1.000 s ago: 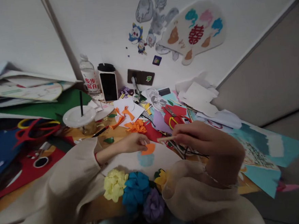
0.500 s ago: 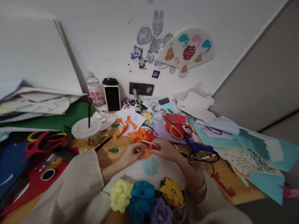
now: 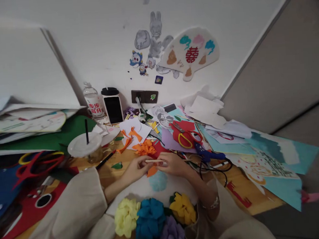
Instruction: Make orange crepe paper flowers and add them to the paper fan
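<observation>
My left hand [image 3: 135, 169] and my right hand [image 3: 172, 163] meet over a white sheet [image 3: 142, 190] in the middle of the desk. Together they pinch a thin wooden stick [image 3: 154, 161] that lies level between them, and a small orange paper piece [image 3: 152, 170] hangs just under it at my left fingertips. Both hands have their fingers closed. A pale blue round patch [image 3: 158, 180] shows on the sheet right below. Nearer to me stand paper flowers: yellow [image 3: 124, 217], blue [image 3: 150, 218], purple [image 3: 172, 235] and golden [image 3: 183, 208].
A lidded cup with a black straw [image 3: 84, 146] stands at the left. Yellow-handled scissors [image 3: 186, 140] and a blue glue gun [image 3: 207, 154] with black cord lie to the right. A bottle [image 3: 92, 101], a phone [image 3: 113, 109], orange scraps [image 3: 144, 147] and stacked coloured sheets crowd the desk.
My right hand came down from near the camera to join my left hand at the orange piece. The stick now lies level between both hands. The view shifted slightly.
</observation>
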Motion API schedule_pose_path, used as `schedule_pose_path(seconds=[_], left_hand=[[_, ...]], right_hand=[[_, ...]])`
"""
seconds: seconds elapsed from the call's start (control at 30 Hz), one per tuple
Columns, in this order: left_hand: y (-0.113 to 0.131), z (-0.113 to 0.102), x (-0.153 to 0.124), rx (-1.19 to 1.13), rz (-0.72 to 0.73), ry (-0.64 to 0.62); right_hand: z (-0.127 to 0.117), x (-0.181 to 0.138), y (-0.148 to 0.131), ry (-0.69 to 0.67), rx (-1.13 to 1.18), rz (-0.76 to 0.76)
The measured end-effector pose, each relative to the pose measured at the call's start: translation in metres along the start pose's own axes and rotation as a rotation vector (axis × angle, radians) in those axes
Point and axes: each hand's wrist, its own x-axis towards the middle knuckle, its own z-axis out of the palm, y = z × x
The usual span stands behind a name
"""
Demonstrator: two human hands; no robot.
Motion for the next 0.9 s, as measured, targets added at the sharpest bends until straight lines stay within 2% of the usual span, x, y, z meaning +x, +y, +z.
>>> schedule_pose_path(seconds=[0.23,0.5,0.67,0.8,0.9], left_hand=[[-0.005,0.0,0.006,-0.075,0.005,-0.003],[-0.004,0.001,0.005,-0.128,-0.009,0.085],[0.009,0.004,-0.002,-0.105,0.027,0.06],[0.011,0.006,-0.003,-0.105,0.073,0.081],[0.01,0.004,-0.003,-0.122,0.077,0.097]], right_hand=[[0.001,-0.004,0.003,-0.024,0.038,-0.006],[-0.015,-0.009,0.006,-0.085,0.144,0.046],[-0.013,-0.006,-0.001,-0.035,0.154,0.101],[-0.005,-0.002,-0.007,-0.043,0.155,0.086],[-0.001,-0.002,-0.011,0.018,0.146,0.099]])
